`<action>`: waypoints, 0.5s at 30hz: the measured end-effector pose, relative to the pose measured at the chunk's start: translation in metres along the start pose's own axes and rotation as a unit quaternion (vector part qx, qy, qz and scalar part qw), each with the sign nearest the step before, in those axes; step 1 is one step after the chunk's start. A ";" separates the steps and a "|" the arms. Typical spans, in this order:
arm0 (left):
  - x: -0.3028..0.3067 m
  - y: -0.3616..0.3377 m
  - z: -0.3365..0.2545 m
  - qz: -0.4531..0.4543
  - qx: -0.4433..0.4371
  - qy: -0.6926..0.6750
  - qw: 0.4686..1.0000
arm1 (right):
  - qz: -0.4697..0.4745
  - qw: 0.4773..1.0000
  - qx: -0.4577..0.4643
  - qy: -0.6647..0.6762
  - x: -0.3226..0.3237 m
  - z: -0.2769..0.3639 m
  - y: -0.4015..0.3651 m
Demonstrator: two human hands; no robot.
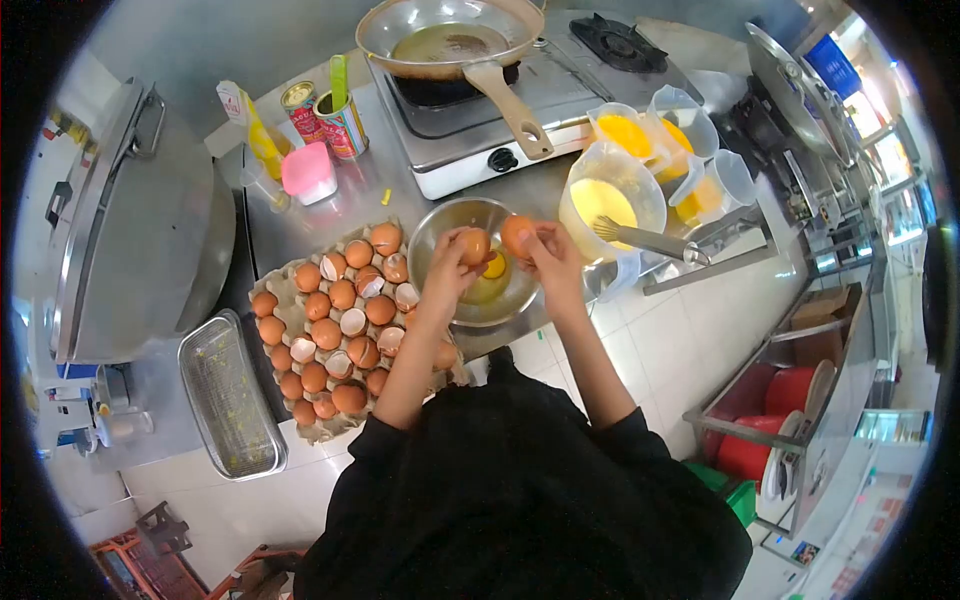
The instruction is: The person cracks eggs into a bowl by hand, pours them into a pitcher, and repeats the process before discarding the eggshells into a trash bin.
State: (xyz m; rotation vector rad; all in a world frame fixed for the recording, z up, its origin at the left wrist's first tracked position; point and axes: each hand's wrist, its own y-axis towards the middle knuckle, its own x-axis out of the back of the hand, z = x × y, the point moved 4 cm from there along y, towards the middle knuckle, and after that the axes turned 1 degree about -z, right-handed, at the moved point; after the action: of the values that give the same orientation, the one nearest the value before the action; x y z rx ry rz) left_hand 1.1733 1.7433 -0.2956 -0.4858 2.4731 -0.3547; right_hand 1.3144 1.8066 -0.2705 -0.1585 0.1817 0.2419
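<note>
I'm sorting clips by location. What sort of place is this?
Likely a commercial kitchen, judging by the silver-and-white metal gas stove, the large, round, grey metal vessel and the square grey-brown cardboard tray full of brown eggs and broken shells.

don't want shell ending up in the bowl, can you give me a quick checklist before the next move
1. Hands over the bowl: ok, the left hand and right hand are above the metal bowl.
2. Egg in bowl: ok, a yolk shows.
3. Held shells emptied: cannot tell, the left eggshell and right eggshell hide their insides.
4. No shell bits in bowl: cannot tell, too small to see.
5. Whole eggs apart from shells: not ok, whole eggs and broken shells share the egg tray.
6. Whisk out of this bowl: ok, it rests in a jug.
</note>
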 end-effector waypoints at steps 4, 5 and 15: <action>0.009 0.012 -0.012 0.038 -0.023 0.104 0.994 | 0.091 0.988 -0.120 -0.010 -0.003 0.002 0.006; 0.005 0.010 -0.019 0.038 -0.070 0.182 0.980 | 0.109 0.986 -0.127 -0.025 -0.007 0.005 0.006; 0.003 0.013 -0.028 0.032 -0.160 0.360 0.919 | 0.145 0.943 0.146 -0.262 -0.019 0.011 0.012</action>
State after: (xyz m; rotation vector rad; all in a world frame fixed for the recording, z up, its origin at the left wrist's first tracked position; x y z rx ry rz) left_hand 1.1515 1.7578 -0.2796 -0.4553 3.2876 -0.0988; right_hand 1.2954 1.8158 -0.2575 0.2318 -0.2926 0.5366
